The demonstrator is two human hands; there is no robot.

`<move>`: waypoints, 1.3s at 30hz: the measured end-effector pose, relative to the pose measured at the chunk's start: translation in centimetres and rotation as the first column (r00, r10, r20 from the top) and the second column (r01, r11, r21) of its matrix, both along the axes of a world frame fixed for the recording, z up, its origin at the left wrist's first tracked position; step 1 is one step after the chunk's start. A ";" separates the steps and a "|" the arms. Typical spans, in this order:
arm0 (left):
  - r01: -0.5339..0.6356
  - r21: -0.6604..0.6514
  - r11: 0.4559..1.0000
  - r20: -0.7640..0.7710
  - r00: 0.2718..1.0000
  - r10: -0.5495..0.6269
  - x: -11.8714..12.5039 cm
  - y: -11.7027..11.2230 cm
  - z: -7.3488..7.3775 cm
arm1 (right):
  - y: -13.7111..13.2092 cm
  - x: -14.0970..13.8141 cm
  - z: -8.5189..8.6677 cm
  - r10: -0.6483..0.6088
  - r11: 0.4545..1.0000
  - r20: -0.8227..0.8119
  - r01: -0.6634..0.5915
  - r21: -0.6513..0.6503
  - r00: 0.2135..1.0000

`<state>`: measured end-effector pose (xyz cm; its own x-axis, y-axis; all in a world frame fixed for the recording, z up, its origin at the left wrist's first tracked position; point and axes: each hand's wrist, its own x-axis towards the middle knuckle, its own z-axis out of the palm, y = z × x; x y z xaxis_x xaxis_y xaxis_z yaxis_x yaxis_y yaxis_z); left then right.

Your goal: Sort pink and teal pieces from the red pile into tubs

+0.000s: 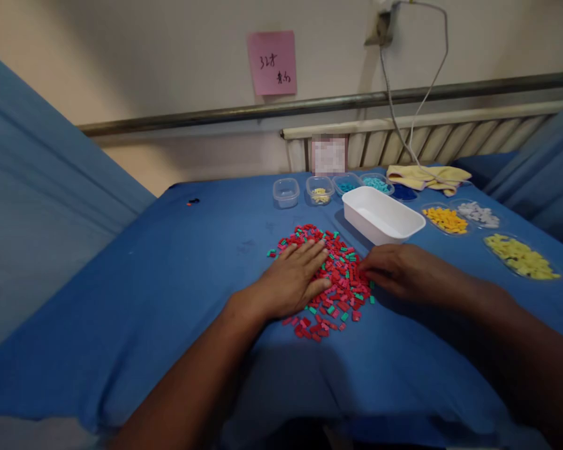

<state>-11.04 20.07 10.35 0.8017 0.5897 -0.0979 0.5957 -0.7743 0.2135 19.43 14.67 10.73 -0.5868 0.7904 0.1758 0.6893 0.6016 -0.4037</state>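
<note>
A heap of small red, pink and teal pieces (338, 262) lies on the blue cloth (169, 294) in the middle of the table. My left hand (293, 278) rests flat on the heap's left side, fingers stretched out and together. My right hand (398, 269) lies at the heap's right edge with its fingers curled toward the pieces; what sits under its fingertips is hidden. An empty white rectangular tray (380, 215) stands just behind the heap, to the right.
At the back stand small clear tubs: one empty (286, 192), one with yellow bits (319, 190), two with teal bits (375, 183). Right of the tray are dishes of orange (445, 220), grey (479, 214) and yellow pieces (520, 256). A yellow cloth (425, 177) and a cable lie behind.
</note>
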 end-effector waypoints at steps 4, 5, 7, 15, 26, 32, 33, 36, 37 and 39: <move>-0.132 0.052 0.990 0.022 0.991 0.131 -0.8 0.9 0.6 | -0.4 -0.1 0.6 0.107 0.990 0.038 -0.103 -0.097 0.994; -0.118 0.056 0.991 0.041 0.992 0.116 -0.6 0.6 0.9 | -0.4 -0.1 0.6 0.113 0.987 0.031 -0.108 -0.123 0.993; -0.016 0.040 0.999 0.068 0.998 0.014 0.0 -0.8 1.2 | -0.4 -0.1 0.6 0.110 0.981 0.017 -0.106 -0.163 0.994; 0.151 0.009 0.988 0.054 0.987 -0.152 2.0 -3.5 -0.6 | -0.4 0.9 1.2 0.026 0.956 0.073 -0.003 -0.293 0.997; -0.155 0.162 0.975 0.349 0.933 0.090 0.9 0.1 0.3 | -0.9 -0.3 1.8 0.101 0.983 0.077 -0.087 -0.162 0.992; -0.266 0.077 0.961 0.572 0.801 0.176 0.4 1.7 -0.6 | -1.1 -1.8 1.6 0.101 0.988 0.098 -0.089 -0.126 0.990; -0.274 0.064 0.960 0.592 0.784 0.185 0.3 2.0 -0.6 | -1.1 -1.8 1.6 0.109 0.987 0.090 -0.097 -0.127 0.990; -0.314 0.035 0.949 0.648 0.730 0.218 -0.4 3.0 -0.8 | -1.1 -1.5 1.6 0.124 0.985 0.090 -0.112 -0.133 0.988; -0.335 0.028 0.942 0.666 0.709 0.232 -0.7 3.3 -0.9 | -1.1 -1.3 1.6 0.124 0.985 0.098 -0.110 -0.135 0.987; -0.381 0.010 0.924 0.696 0.666 0.268 -1.1 3.9 -1.1 | -1.0 -0.9 1.6 0.114 0.985 0.118 -0.097 -0.143 0.986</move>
<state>-12.16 23.95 9.20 0.3719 0.7863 0.4933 0.5554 -0.6143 0.5604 18.49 13.66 12.29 -0.6785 0.7345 -0.0091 0.6754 0.6189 -0.4011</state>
